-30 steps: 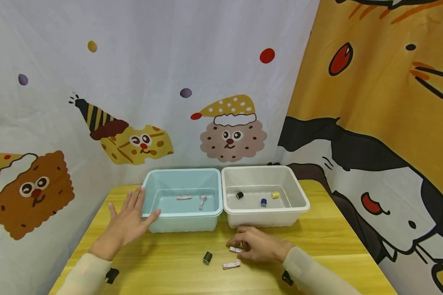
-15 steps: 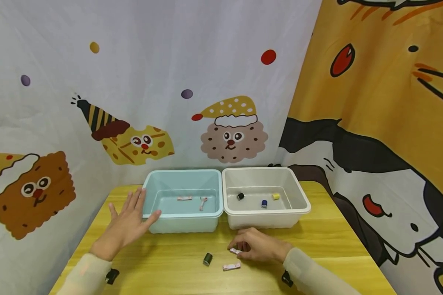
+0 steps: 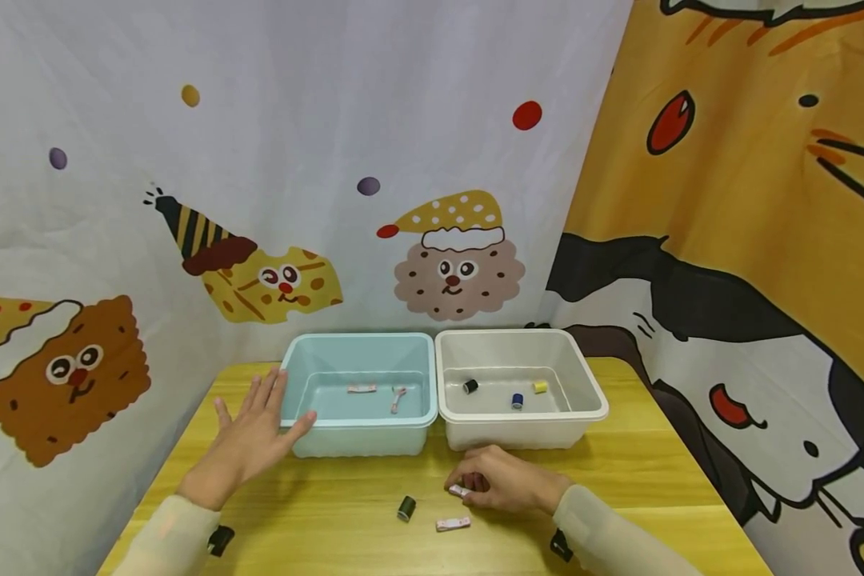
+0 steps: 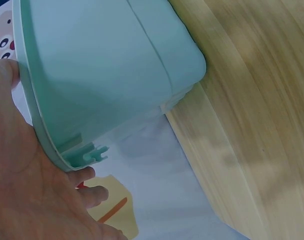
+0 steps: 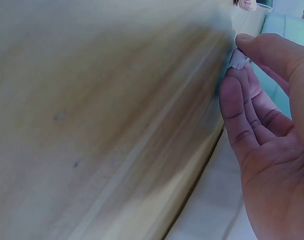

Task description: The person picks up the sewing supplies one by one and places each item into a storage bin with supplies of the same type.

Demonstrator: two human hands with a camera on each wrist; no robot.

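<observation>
My right hand (image 3: 504, 478) pinches a small folded pinkish-white measuring tape (image 3: 458, 490) between thumb and fingers, low over the table in front of the white bin. In the right wrist view its pale end (image 5: 238, 59) shows between the fingertips. A second folded measuring tape (image 3: 453, 525) lies on the table nearer to me, with a dark green thread spool (image 3: 406, 509) to its left. With fingers straight and spread, my left hand (image 3: 248, 444) rests against the left rim of the light blue bin (image 3: 360, 442). The left wrist view shows that hand at the bin's edge (image 4: 37, 117).
Inside the blue bin lie two measuring tapes, one flat (image 3: 362, 389) and one angled (image 3: 398, 399). Beside it stands a white bin (image 3: 526, 434) with black (image 3: 470, 386), blue (image 3: 518, 401) and yellow (image 3: 540, 386) thread spools. A printed curtain (image 3: 295, 120) hangs behind the wooden table (image 3: 317, 528).
The measuring tape at my right fingertips has tilted a little, the hand staying nearly in place. My left hand stays at the blue bin. The head view has shifted slightly.
</observation>
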